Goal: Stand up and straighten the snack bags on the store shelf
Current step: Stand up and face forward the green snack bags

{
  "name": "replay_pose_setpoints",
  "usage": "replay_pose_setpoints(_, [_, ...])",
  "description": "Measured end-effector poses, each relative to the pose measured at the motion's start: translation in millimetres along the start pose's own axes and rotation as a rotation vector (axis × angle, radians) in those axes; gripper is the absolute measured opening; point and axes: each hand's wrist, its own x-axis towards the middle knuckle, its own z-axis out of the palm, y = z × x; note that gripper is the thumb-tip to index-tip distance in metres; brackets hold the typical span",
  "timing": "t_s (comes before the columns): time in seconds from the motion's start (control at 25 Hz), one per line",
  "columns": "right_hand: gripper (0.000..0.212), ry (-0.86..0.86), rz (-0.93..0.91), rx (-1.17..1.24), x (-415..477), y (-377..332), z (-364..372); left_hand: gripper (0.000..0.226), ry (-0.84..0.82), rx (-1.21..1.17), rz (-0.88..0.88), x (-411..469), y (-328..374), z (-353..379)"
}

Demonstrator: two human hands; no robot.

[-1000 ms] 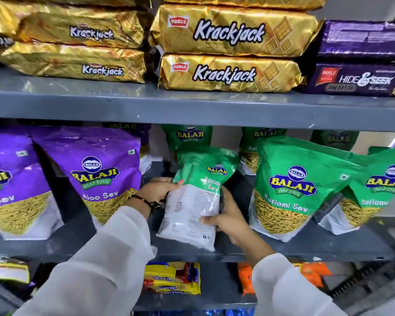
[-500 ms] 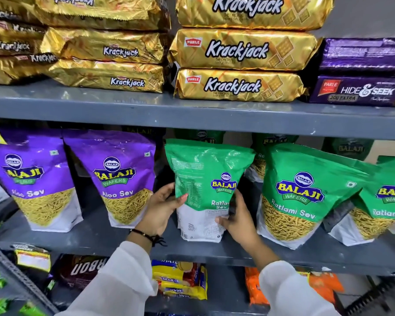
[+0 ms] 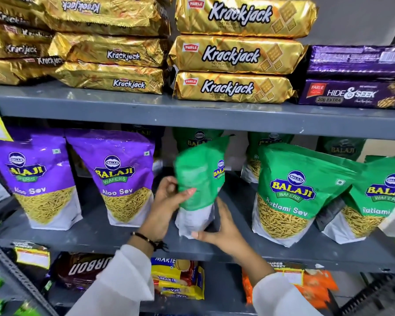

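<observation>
Green Ratlami Sev bag [image 3: 198, 179] stands turned sideways near the middle shelf's [image 3: 100, 238] front edge, left hand [image 3: 167, 201] gripping its side, right hand [image 3: 219, 231] gripping its base; released crooked, it may topple forward

The green Balaji bag [image 3: 197, 179] in the middle is motion-blurred and turned sideways, so its label can't be read past part of the logo. The left hand [image 3: 167, 206] covers its left edge. More green bags [image 3: 342, 148] at the shelf's back edge sit in shadow. The Ratlami Sev bag [image 3: 383, 197] at the shelf's right end is cut off.
</observation>
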Motion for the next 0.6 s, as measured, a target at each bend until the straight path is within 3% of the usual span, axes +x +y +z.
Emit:
replay_pose_setpoints(0.08, [0.131,0.07,0.034,-0.011,-2,-5,-6,0.024,-0.077,-0.032,-0.023,-25,-9,8])
replay_pose_setpoints(0.12, [0.126,0.145,0.055,0.003,-4,-8,-8,0.022,-0.061,-0.04,-0.015,-29,-12,9])
replay_pose_setpoints(0.24, [0.083,0.334,0.057,0.136,-4,-10,-8,0.022,0.146,0.059,0.041,-6,-9,2])
replay_pose_setpoints(0.4, [0.041,0.176,0.123,0.33,10,-9,-25,0.037,0.148,0.156,0.035,43,6,-3])
replay_pose_setpoints(0.48, [0.031,0.102,0.17,0.384,18,-12,-34,0.046,0.175,0.129,0.023,57,10,-9])
replay_pose_setpoints(0.6, [0.03,0.127,0.23,0.392,32,-16,-42,0.049,0.173,0.112,-0.017,55,15,-11])
